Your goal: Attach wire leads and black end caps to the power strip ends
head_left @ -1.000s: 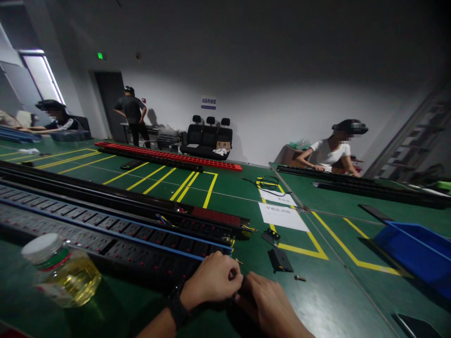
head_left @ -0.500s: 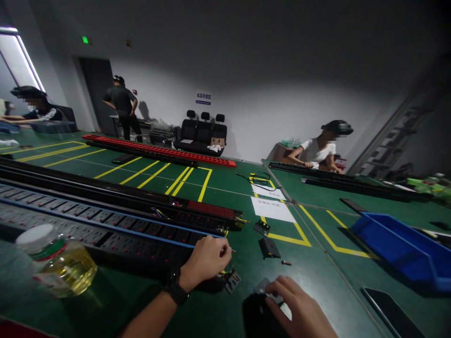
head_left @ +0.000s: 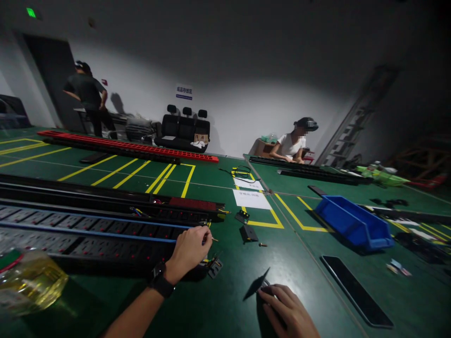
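My left hand is curled shut at the near end of a long black power strip with a blue stripe, pinching something thin that I cannot make out. A small black end piece with coloured wires lies just right of that hand. My right hand, low in the view, grips a thin dark flat plate by its edge, lifting it off the green table.
A bottle of yellow liquid stands at the near left. A blue bin, a black flat bar, small black parts, a screw and white papers lie to the right. Red and black strips lie further back; other people work nearby.
My hands have parted: the right one drew back toward me and picked up the flat plate. The left stayed at the strip's end. The view swung to the right.
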A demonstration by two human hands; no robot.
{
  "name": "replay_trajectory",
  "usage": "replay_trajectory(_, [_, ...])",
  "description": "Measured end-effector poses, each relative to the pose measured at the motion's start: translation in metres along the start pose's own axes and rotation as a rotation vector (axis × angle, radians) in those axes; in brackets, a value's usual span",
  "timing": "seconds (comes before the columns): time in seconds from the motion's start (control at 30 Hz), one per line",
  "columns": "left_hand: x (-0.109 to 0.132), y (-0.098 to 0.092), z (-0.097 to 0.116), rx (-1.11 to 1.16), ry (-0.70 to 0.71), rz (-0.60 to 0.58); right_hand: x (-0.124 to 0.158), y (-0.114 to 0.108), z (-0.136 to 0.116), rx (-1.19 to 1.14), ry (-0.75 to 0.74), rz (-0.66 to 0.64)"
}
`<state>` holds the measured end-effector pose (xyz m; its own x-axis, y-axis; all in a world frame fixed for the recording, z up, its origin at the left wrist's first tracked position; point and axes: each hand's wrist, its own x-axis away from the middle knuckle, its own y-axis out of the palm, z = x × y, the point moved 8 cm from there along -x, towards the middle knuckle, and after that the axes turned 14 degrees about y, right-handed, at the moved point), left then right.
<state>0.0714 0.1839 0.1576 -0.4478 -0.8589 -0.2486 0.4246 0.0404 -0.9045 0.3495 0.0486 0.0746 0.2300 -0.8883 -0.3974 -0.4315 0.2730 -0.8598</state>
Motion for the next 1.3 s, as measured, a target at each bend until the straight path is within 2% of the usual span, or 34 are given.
replay_trajectory(0.13, [0.001,-0.002,-0.001,0.004,-0.05,-0.011,-0.022,0.003,-0.009,0.033,0.088,-0.11])
replay_trajectory(0.3, [0.0,-0.002,-0.002,0.023,-0.049,-0.036,-0.081,0.013,-0.038,0.011,0.101,-0.328])
replay_trajectory(0.4, [0.0,0.0,-0.002,0.036,-0.029,-0.06,-0.113,0.023,-0.049,-0.012,0.033,-0.369])
replay_trajectory(0.53, [0.001,0.002,-0.002,0.051,-0.017,-0.071,-0.136,0.038,-0.059,-0.062,-0.074,-0.396])
replay_trajectory(0.77, [0.0,0.004,-0.002,0.057,-0.017,-0.088,-0.148,0.048,-0.071,-0.03,-0.129,-0.405])
replay_trajectory(0.97, [0.0,0.005,-0.004,0.077,-0.023,-0.093,-0.147,0.049,-0.075,-0.173,-0.179,-0.45])
replay_trajectory(1.3, [-0.001,0.011,-0.008,0.072,-0.001,-0.097,-0.152,0.059,-0.077,-0.239,-0.187,-0.47])
